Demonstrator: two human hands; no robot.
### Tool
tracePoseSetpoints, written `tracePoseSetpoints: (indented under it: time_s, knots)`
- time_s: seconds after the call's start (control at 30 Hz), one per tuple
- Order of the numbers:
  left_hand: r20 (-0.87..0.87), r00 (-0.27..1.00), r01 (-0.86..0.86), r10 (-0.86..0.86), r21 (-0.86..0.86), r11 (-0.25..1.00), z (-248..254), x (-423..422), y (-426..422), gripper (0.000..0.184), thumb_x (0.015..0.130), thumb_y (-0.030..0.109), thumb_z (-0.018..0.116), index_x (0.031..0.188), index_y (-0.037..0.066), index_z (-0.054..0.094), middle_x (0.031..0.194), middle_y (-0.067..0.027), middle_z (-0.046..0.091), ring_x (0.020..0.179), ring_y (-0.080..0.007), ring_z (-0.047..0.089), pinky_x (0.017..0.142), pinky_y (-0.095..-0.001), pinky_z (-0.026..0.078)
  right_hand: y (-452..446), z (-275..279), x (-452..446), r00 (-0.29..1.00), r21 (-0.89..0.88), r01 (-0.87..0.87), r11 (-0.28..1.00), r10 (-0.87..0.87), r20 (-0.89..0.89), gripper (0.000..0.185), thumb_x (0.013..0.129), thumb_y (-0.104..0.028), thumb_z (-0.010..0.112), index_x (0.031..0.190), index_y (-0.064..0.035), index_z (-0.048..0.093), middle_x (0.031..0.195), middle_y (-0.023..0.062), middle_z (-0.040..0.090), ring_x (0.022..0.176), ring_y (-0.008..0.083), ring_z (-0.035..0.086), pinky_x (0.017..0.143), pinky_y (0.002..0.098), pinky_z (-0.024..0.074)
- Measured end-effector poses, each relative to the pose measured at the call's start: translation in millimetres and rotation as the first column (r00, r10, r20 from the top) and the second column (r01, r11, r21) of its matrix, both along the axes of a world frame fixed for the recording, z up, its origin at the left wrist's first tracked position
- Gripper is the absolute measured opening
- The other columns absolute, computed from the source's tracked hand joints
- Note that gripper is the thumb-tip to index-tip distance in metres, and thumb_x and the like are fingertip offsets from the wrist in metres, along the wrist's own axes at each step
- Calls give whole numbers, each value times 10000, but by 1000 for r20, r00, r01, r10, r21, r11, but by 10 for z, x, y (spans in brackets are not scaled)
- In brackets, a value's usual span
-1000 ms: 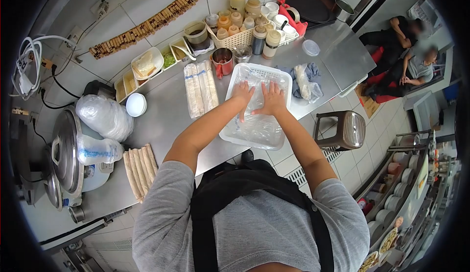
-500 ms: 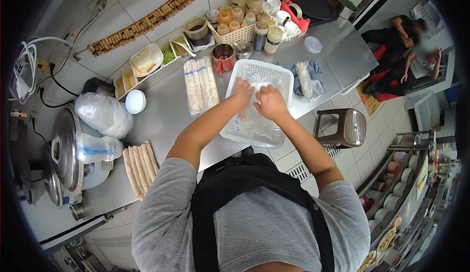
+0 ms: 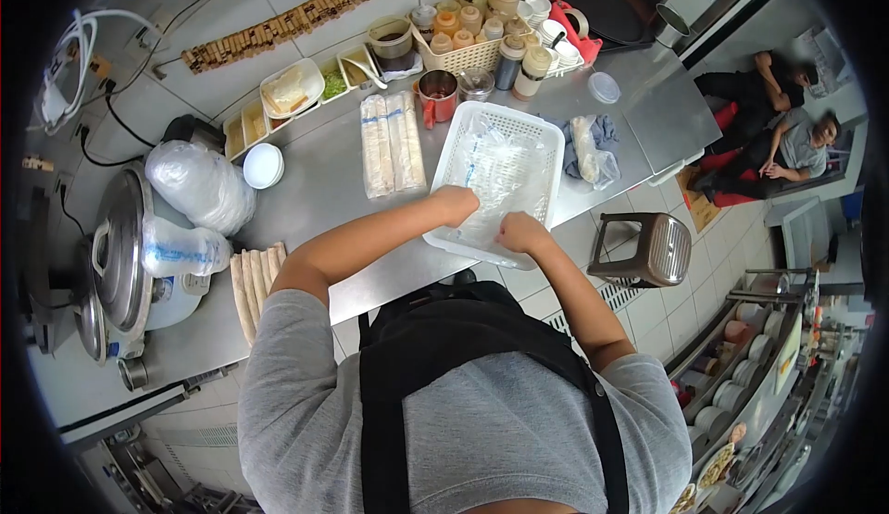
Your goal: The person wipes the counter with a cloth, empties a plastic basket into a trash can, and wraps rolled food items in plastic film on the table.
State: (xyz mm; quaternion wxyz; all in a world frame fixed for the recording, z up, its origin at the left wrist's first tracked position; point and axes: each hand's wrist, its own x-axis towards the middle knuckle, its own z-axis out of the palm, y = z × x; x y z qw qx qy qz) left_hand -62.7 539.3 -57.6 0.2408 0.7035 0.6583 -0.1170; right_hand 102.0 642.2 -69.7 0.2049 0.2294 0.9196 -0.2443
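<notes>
A clear plastic bag (image 3: 505, 176) lies spread inside a white perforated basket (image 3: 553, 167) at the counter's front edge. My left hand (image 3: 456, 206) is closed over the basket's near left part, gripping the bag. My right hand (image 3: 520, 232) forms a fist on the near right part, also on the plastic. Between my hands the film looks stretched and creased. Left of the basket lie wrapped pale rolls (image 3: 391, 146) in clear plastic. On its right, a smaller wrapped roll (image 3: 587, 151) rests on a blue-grey cloth (image 3: 604, 134).
A red cup (image 3: 437, 99) stands behind the basket, beside sauce bottles (image 3: 508, 62) and a cream bin (image 3: 454, 63). More pale rolls (image 3: 248, 287) lie at left, near a large lidded pot (image 3: 123, 245). A brown stool (image 3: 641, 248) stands right. Two people (image 3: 787, 134) sit farther off.
Both hands have drawn back toward my body, from the basket's middle to its near part. Their fingers, spread on the plastic before, are now closed. The bag's far part is uncovered.
</notes>
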Motion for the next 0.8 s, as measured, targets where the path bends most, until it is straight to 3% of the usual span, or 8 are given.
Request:
tracePoseSetpoints:
  time_s: [0.1, 0.17, 0.27, 0.33, 0.43, 0.57, 0.63, 0.8]
  knots:
    - [-43, 999, -29, 32, 73, 997, -237, 65, -131, 128, 719, 13, 626, 831, 21, 688, 864, -177, 679, 827, -308, 681, 668, -402, 553, -34, -243, 45, 981, 26, -150, 988, 146, 127, 327, 796, -326, 625, 859, -11, 684, 909, 220, 662, 888, 368, 639, 809, 440, 505]
    - [-55, 996, -65, 72, 116, 991, -216, 46, -154, 112, 726, 21, 622, 820, 22, 684, 867, -182, 677, 838, -310, 678, 666, -397, 553, -126, 51, 85, 990, -10, 10, 1000, -11, -139, 339, 779, -367, 664, 811, -29, 671, 855, 186, 661, 824, 363, 634, 746, 441, 507]
    - [104, 984, -170, 145, 305, 937, 103, 81, -370, 175, 722, 178, 710, 781, 29, 640, 815, -145, 656, 787, -334, 654, 679, -443, 518, -201, 511, 272, 914, -214, -147, 966, 51, -402, 277, 704, -279, 752, 817, -50, 646, 813, 152, 635, 772, 327, 618, 708, 412, 498]
    - [344, 939, -135, 31, 282, 950, 454, 115, -584, 226, 703, 190, 735, 833, 58, 607, 833, -108, 638, 816, -322, 629, 693, -455, 489, -192, 353, 457, 886, -110, -237, 965, 168, -432, 286, 677, -255, 768, 839, -54, 644, 798, 133, 622, 770, 323, 614, 704, 410, 500]
    - [395, 917, -38, -55, 223, 974, 385, 93, -771, 295, 689, 208, 756, 890, 85, 579, 876, -88, 628, 879, -311, 606, 740, -435, 468, -134, 305, 592, 906, -105, -256, 961, 201, -372, 323, 612, -149, 781, 890, -68, 637, 795, 117, 610, 787, 310, 614, 707, 403, 498]
    - [421, 907, -166, 0, 357, 919, 169, 89, -767, 346, 691, 205, 758, 962, 98, 572, 926, -79, 614, 957, -288, 578, 785, -412, 459, 151, 349, 623, 896, -60, -290, 955, 249, -367, 298, 609, -98, 764, 868, -44, 628, 769, 104, 585, 768, 278, 602, 700, 362, 497]
    - [401, 910, -174, -103, 597, 783, 270, 78, -805, 348, 701, 211, 752, 991, 101, 594, 936, -89, 601, 984, -289, 558, 831, -418, 452, 373, 333, 613, 917, -10, -311, 950, 298, -266, 327, 588, -95, 784, 879, -53, 641, 801, 108, 607, 838, 293, 597, 766, 369, 490]
    - [397, 876, -482, 275, 753, 447, 611, -766, -1413, 367, 718, 250, 738, 1029, 87, 633, 1124, -114, 580, 1090, -326, 513, 935, -414, 421, 623, 712, 454, 831, 91, -465, 881, 469, -300, 412, 585, -186, 832, 941, -63, 664, 941, 157, 627, 950, 348, 568, 845, 401, 466]
